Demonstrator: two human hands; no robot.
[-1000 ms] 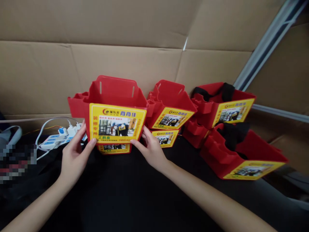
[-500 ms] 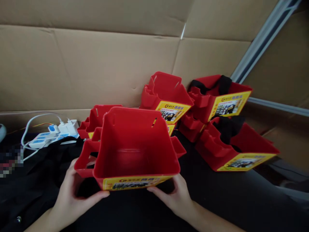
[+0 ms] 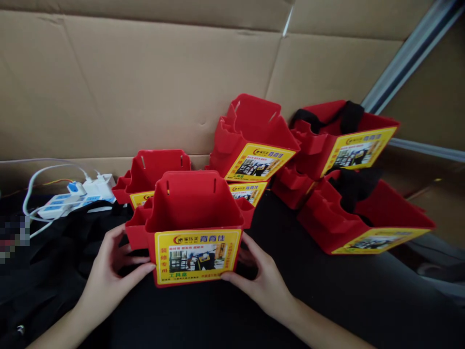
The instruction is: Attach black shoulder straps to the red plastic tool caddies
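The left hand [image 3: 105,274] and right hand [image 3: 269,278] grip a glossy red plastic box [image 3: 191,194] between them at the near side, left of centre, each thumb pressed to the front panel's edge and the fingers curled around the sides. The box is open-topped, with a slotted back wall, side pockets and a flat yellow label [image 3: 198,257]. Its base is hard to see, so it may rest on the smooth black surface [image 3: 286,257] or hang just above it. Just beyond stands a similar box [image 3: 165,167]; farther right, more are stacked, the rightmost ones bearing soft black woven straps [image 3: 352,116]. Creased matte cardboard [image 3: 156,87] lines the far side; a white power strip [image 3: 60,206] lies left beside rumpled black fabric [image 3: 83,232].
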